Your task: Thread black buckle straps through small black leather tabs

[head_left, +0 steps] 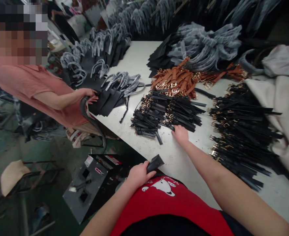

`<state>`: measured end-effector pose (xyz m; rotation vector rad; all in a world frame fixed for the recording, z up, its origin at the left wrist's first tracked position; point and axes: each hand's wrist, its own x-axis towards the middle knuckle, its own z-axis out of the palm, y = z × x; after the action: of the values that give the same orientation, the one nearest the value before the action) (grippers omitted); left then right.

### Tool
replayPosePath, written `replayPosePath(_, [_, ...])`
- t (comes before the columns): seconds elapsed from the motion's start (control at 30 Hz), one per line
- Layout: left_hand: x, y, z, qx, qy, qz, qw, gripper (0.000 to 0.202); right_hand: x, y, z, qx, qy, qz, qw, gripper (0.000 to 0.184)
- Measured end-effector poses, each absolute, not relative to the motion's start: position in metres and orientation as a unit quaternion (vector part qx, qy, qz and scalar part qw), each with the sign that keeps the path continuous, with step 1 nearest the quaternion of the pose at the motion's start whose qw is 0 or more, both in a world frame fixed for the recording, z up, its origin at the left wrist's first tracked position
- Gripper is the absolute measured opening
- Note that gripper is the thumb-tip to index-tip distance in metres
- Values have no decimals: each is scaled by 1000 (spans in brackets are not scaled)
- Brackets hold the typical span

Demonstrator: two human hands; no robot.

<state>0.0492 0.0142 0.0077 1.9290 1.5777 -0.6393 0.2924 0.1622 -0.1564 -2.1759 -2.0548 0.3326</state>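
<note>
A short black strap (155, 163) is clenched in the left hand (138, 175) at about 6 o'clock, with its end left standing clear of the curled fingers (144, 172), just above a red shirt (164, 200) (a white cartoon print is seen on it). The right hand (181, 135) is laid at the edge of a black strap pile (164, 114), at the center of the view. Its fingers (176, 131) are loosely extended against the strap ends, and whether a strap is grasped cannot be told.

That pile is set on a white table (144, 55). Tan straps (176, 78) with gold buckles are heaped touching it at 12 o'clock, and a larger black pile (242, 131) is spread at 3 o'clock, with cream cloth (281, 111) bunched beyond. Black bags (112, 95) with grey-wrapped handles are lined up at 10 o'clock. A co-worker's hand (91, 96) is placed on those bags at 9 o'clock, beside a curved black handle (84, 106). A grey metal panel (85, 186) is seen below the table edge at 7 o'clock.
</note>
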Motion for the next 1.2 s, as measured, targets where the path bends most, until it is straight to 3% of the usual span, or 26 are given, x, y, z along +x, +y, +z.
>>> replayPosePath(0.27, [32,33,-5,740,551,-238,304,52,330,46,-169,-622,-773,120,33,28])
replayPosePath(0.4, [43,46,-9,772,503,-254,296,52,327,-10,-157,-621,-768,146,57,29])
replayPosePath(0.57, [76,62,-13,803,464,-273,256,56,302,-7,-160,-675,-704,188,119,28])
replayPosePath(1.2, [128,55,-22,820,447,-292,207,55,299,-4,-174,-669,-701,187,160,24])
